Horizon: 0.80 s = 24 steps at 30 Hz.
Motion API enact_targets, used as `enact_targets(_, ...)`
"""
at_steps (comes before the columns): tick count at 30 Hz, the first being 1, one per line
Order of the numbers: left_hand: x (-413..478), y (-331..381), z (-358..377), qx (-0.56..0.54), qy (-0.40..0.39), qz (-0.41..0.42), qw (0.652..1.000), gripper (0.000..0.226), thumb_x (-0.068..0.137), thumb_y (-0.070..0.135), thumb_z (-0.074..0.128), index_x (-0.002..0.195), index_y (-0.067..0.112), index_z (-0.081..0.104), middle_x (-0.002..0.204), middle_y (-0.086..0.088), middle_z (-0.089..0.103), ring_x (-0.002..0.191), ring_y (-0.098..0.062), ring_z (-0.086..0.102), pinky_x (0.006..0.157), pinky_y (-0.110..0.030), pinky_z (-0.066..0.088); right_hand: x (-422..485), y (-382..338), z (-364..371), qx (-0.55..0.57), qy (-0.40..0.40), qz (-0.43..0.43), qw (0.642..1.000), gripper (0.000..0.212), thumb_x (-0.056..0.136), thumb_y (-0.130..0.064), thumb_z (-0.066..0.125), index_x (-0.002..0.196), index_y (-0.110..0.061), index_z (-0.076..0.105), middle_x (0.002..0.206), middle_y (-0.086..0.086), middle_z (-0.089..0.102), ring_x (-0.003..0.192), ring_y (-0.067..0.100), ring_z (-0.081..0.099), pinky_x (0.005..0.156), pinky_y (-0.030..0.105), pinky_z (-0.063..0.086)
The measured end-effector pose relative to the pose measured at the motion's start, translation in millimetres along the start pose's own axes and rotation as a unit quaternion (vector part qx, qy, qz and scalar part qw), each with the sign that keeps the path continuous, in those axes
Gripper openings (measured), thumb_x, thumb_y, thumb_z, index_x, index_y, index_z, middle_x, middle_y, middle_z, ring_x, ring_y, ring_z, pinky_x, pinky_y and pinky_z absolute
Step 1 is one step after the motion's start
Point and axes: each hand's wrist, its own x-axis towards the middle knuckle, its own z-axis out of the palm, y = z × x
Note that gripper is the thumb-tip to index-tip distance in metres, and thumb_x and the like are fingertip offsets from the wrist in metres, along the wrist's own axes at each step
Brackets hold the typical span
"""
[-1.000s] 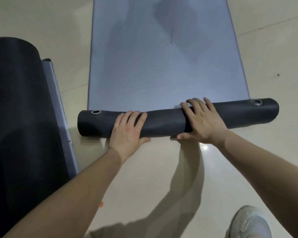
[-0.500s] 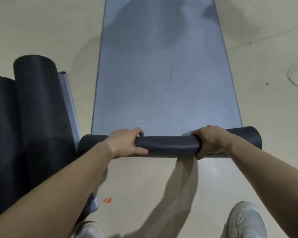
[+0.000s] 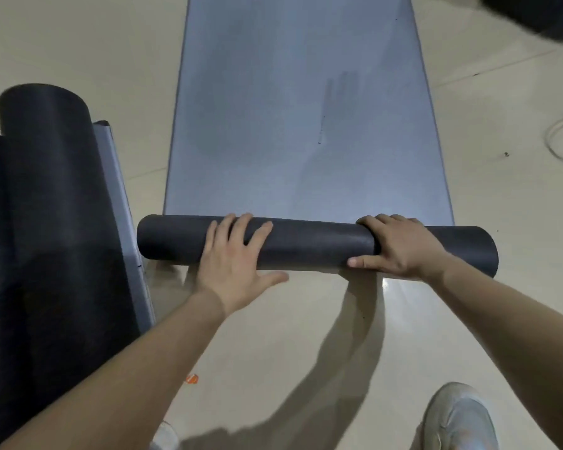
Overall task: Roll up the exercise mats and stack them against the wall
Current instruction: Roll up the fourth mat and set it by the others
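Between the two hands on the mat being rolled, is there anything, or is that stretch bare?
Bare: in the head view, only the dark surface of the mat roll spans from the left hand to the right hand; nothing lies on it.

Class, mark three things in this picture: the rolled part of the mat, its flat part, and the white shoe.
rolled part of the mat [image 3: 312, 246]: head view, middle of its dark outer surface.
flat part of the mat [image 3: 290, 108]: head view, centre of grey-blue surface.
white shoe [image 3: 459, 420]: head view, top of the toe.
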Motion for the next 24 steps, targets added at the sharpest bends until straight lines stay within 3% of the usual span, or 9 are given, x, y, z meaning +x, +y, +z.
enact_targets(2, 7, -9, 10, 0.056, -0.06, 0.041, 0.996, 0.111, 0.078, 0.089, 0.046, 0.162, 0.029, 0.005, 0.166, -0.01, 0.017, 0.153, -0.035, 0.013, 0.126, -0.05, 0.009, 15, 4, -9, -0.014, 0.022, -0.008, 1.0, 0.098, 0.07, -0.101, 0.024, 0.137, -0.034, 0.049, 0.126, -0.002, 0.06, 0.113, 0.025, 0.054, 0.105, 0.046, 0.038)
enact_targets(5, 58, -30, -1, -0.018, -0.067, 0.072, 0.995, 0.103, 0.077, 0.084, 0.055, 0.158, 0.029, 0.026, 0.152, -0.002, 0.044, 0.14, -0.027, 0.038, 0.12, -0.044, 0.026, 13, -12, 8, -0.049, 0.205, 0.039, 0.977, 0.075, 0.088, -0.081, 0.033, 0.136, -0.026, 0.052, 0.129, 0.007, 0.057, 0.118, 0.034, 0.055, 0.109, 0.052, 0.033)
enact_targets(7, 84, -38, -15, -0.078, -0.114, 0.086, 0.987, 0.095, 0.078, 0.08, 0.06, 0.155, 0.029, 0.035, 0.145, 0.002, 0.053, 0.131, -0.024, 0.048, 0.114, -0.04, 0.034, 12, -24, 20, -0.081, 0.244, 0.052, 0.965, 0.079, 0.087, -0.081, 0.04, 0.138, -0.021, 0.048, 0.132, 0.011, 0.055, 0.122, 0.036, 0.052, 0.111, 0.055, 0.028)
enact_targets(10, 85, -33, -14, -0.058, -0.083, 0.072, 0.992, 0.096, 0.085, 0.077, 0.054, 0.158, 0.021, 0.026, 0.149, -0.005, 0.05, 0.133, -0.028, 0.048, 0.114, -0.04, 0.034, 31, -22, 12, -0.095, 0.154, 0.068, 0.981, 0.115, 0.055, -0.097, 0.054, 0.142, -0.023, 0.038, 0.134, 0.006, 0.053, 0.126, 0.032, 0.049, 0.114, 0.057, 0.023)
enact_targets(12, 73, -31, -3, 0.0, -0.007, 0.079, 0.997, 0.106, 0.08, 0.082, 0.052, 0.158, 0.019, 0.018, 0.148, -0.011, 0.046, 0.135, -0.031, 0.044, 0.116, -0.045, 0.031, 48, -15, 1, -0.082, 0.099, 0.073, 0.989, 0.117, 0.046, -0.096, 0.054, 0.139, -0.028, 0.037, 0.13, 0.001, 0.054, 0.122, 0.028, 0.05, 0.113, 0.053, 0.026)
enact_targets(14, 72, -31, 6, 0.091, 0.002, 0.09, 0.992, 0.115, 0.067, 0.086, 0.057, 0.154, 0.026, 0.014, 0.148, -0.01, 0.043, 0.135, -0.032, 0.042, 0.115, -0.047, 0.03, 60, -11, -9, -0.065, 0.068, 0.071, 0.993, 0.117, 0.04, -0.099, 0.052, 0.136, -0.033, 0.041, 0.123, -0.003, 0.055, 0.116, 0.026, 0.052, 0.109, 0.048, 0.03)
enact_targets(20, 91, -28, -23, 0.047, -0.082, 0.076, 0.993, 0.086, 0.069, 0.061, 0.073, 0.143, 0.039, 0.035, 0.117, 0.0, 0.058, 0.101, -0.028, 0.059, 0.086, -0.04, 0.046, 64, -12, -35, -0.021, -0.046, 0.068, 0.996, 0.103, 0.041, -0.089, 0.066, 0.128, -0.036, 0.049, 0.109, -0.006, 0.061, 0.101, 0.023, 0.06, 0.094, 0.042, 0.043)
enact_targets(22, 69, -28, -27, 0.036, -0.13, 0.086, 0.987, 0.083, 0.069, 0.062, 0.071, 0.141, 0.042, 0.036, 0.111, 0.003, 0.058, 0.098, -0.026, 0.06, 0.083, -0.039, 0.05, 46, -19, -28, 0.003, -0.105, 0.057, 0.993, 0.1, 0.046, -0.085, 0.069, 0.13, -0.035, 0.048, 0.113, -0.007, 0.061, 0.102, 0.021, 0.06, 0.096, 0.043, 0.045)
enact_targets(24, 44, -28, -25, 0.034, -0.163, 0.096, 0.981, 0.08, 0.068, 0.062, 0.07, 0.139, 0.044, 0.037, 0.108, 0.005, 0.059, 0.095, -0.023, 0.061, 0.083, -0.04, 0.052, 18, -28, -9, 0.007, -0.086, 0.052, 0.995, 0.105, 0.05, -0.082, 0.068, 0.14, -0.036, 0.042, 0.123, -0.007, 0.058, 0.113, 0.021, 0.057, 0.106, 0.047, 0.039)
